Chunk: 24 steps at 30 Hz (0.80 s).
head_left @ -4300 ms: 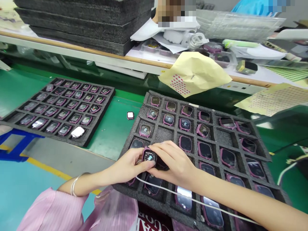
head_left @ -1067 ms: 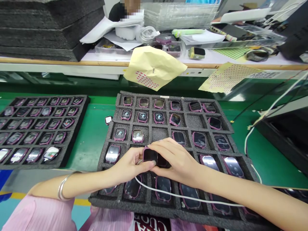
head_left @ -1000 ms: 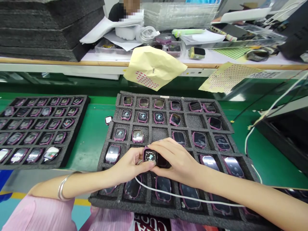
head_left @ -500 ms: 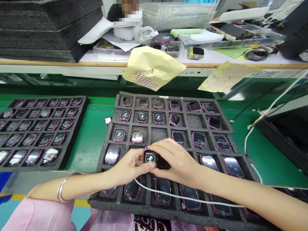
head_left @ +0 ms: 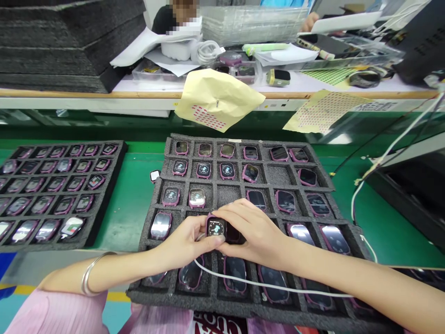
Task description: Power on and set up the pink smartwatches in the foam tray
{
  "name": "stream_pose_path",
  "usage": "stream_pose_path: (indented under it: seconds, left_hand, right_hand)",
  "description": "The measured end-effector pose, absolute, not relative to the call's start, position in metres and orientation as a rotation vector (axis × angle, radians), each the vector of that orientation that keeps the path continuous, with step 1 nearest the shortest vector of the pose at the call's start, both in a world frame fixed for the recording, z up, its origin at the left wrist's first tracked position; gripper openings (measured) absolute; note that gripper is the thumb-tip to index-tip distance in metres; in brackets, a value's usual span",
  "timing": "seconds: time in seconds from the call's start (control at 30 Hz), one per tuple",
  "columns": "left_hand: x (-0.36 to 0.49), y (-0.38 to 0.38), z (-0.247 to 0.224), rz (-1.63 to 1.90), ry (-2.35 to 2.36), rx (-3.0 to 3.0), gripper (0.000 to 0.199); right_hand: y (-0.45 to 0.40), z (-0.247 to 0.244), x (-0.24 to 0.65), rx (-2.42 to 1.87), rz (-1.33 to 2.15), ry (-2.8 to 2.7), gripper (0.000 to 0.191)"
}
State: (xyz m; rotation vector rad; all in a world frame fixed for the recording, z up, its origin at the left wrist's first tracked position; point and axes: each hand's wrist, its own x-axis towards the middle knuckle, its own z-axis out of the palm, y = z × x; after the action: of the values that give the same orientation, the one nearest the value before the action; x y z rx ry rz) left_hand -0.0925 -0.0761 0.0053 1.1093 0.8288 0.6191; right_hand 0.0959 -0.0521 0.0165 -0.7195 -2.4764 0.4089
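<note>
Between my two hands is a purple-framed watch with its screen lit, held above the middle of a dark foam tray. My left hand pinches it from the left, thumb along its lower edge. Fingers of my right hand grip its top and right side. A white cable runs from beneath my left hand across the tray to the right. Around my hands, several purple watches lie in the compartments, some with lit faces. What lies behind the held watch is hidden.
A second foam tray of watches lies at the left, with a small watch between the trays. Yellow papers hang from the cluttered shelf edge. Stacked black foam stands upper left; a dark box is at the right.
The view has shifted slightly. Both hands keep their hold on the watch in nearly the same place. A person's fingers show more at the back of the shelf.
</note>
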Motion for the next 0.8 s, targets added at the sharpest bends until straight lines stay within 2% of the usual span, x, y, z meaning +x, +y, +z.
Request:
stream_pose_path:
  seconds: [0.8]
  left_hand:
    - [-0.093,-0.077,0.001,0.558,0.854,1.189,0.023]
  right_hand:
    - [-0.048,0.031,0.1,-0.828,0.595,-2.521,0.034]
